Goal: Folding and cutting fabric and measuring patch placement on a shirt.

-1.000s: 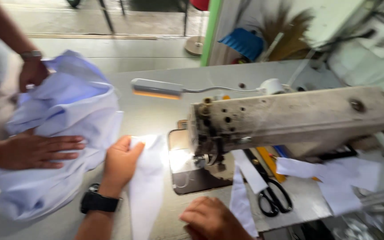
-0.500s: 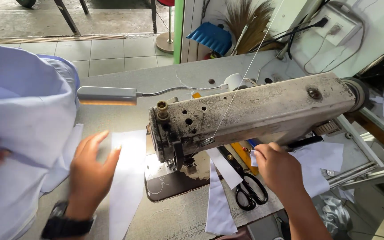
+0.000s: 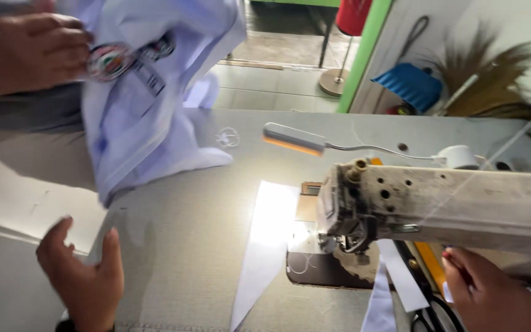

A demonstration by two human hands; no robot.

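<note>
While blurred, left hand [image 3: 84, 276] seems open.

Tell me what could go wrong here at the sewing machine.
1. The white strip lies loose under the needle area, neither hand on it, so it may shift.
2. The right hand is close to the scissors: possible nick.
3. The pale shirt a co-worker lifts could snag the lamp.

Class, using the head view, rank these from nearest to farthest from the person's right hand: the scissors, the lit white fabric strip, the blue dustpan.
From the right hand:
1. Scissors, just to its left on the table.
2. White fabric strip, farther left, under the lamp.
3. Blue dustpan, against the far wall.
</note>
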